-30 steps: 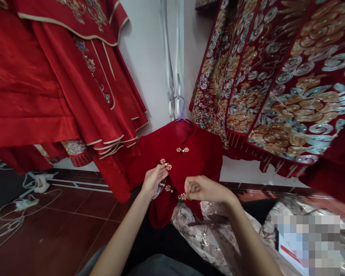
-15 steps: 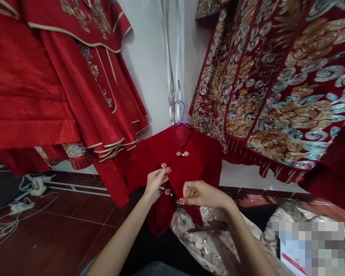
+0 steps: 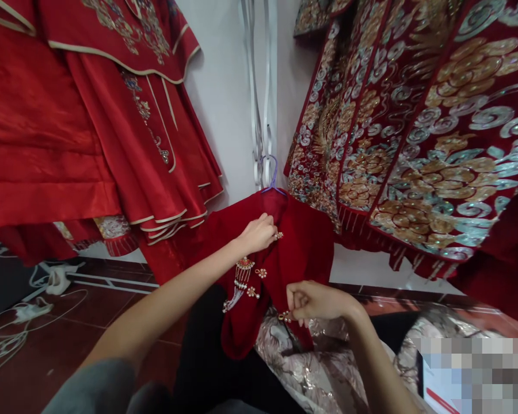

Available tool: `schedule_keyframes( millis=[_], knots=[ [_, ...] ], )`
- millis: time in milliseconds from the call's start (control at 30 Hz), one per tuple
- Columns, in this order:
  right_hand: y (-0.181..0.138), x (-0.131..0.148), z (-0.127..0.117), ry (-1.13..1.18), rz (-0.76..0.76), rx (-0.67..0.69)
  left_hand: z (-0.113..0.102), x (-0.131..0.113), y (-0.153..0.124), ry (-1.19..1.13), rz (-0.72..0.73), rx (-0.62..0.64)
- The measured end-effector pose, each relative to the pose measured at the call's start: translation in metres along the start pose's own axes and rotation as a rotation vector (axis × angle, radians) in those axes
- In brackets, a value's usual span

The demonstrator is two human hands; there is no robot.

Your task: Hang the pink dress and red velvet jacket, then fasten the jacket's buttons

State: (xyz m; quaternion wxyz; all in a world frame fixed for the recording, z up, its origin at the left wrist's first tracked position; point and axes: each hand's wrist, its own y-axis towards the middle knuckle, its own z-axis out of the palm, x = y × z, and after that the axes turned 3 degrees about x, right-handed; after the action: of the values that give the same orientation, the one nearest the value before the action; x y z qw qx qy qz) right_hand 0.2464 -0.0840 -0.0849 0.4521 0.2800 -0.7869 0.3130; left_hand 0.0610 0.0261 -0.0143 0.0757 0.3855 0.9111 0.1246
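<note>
A small dark red velvet jacket (image 3: 302, 247) hangs on a purple hanger (image 3: 273, 175) against the white wall. Gold and pearl knot buttons run down its front, and a beaded tassel ornament (image 3: 240, 282) dangles at the left edge. My left hand (image 3: 258, 233) is up at the collar, fingers closed on the cloth beside the top button (image 3: 278, 235). My right hand (image 3: 315, 300) is lower down, pinching the front edge at a gold button (image 3: 284, 315).
Red satin robes (image 3: 90, 121) hang at the left, and heavy gold and silver embroidered garments (image 3: 414, 126) at the right. White ribbons (image 3: 259, 86) hang down the wall. Cables (image 3: 21, 313) lie on the dark red tile floor. Pale patterned fabric (image 3: 323, 368) is piled below.
My left hand has risen from the middle buttons to the collar, which uncovers the tassel ornament. My right hand has stayed pinched at the lower edge, drifting slightly down and right.
</note>
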Motion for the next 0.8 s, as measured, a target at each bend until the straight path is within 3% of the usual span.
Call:
schedule_keyframes(
  millis=[167, 367, 567, 633, 700, 800],
  knots=[
    [0.002, -0.004, -0.003, -0.007, -0.029, 0.023, -0.017, 0.01, 0.008, -0.085, 0.174, 0.01],
    [0.007, -0.015, -0.009, -0.141, 0.037, -0.156, -0.015, 0.001, 0.005, -0.186, 0.262, -0.055],
    [-0.001, -0.026, -0.015, -0.117, 0.024, -0.19, -0.001, 0.006, 0.005, -0.364, 0.172, -0.16],
    [0.0, -0.024, -0.014, -0.163, -0.054, -0.333, 0.001, 0.01, 0.004, -0.426, 0.082, -0.159],
    [0.007, -0.018, -0.013, -0.194, -0.195, -0.565, 0.003, 0.013, 0.002, -0.435, -0.002, -0.161],
    [0.035, 0.0, -0.01, -0.115, -0.389, -0.809, 0.003, 0.017, -0.006, -0.375, -0.053, -0.163]
  ],
)
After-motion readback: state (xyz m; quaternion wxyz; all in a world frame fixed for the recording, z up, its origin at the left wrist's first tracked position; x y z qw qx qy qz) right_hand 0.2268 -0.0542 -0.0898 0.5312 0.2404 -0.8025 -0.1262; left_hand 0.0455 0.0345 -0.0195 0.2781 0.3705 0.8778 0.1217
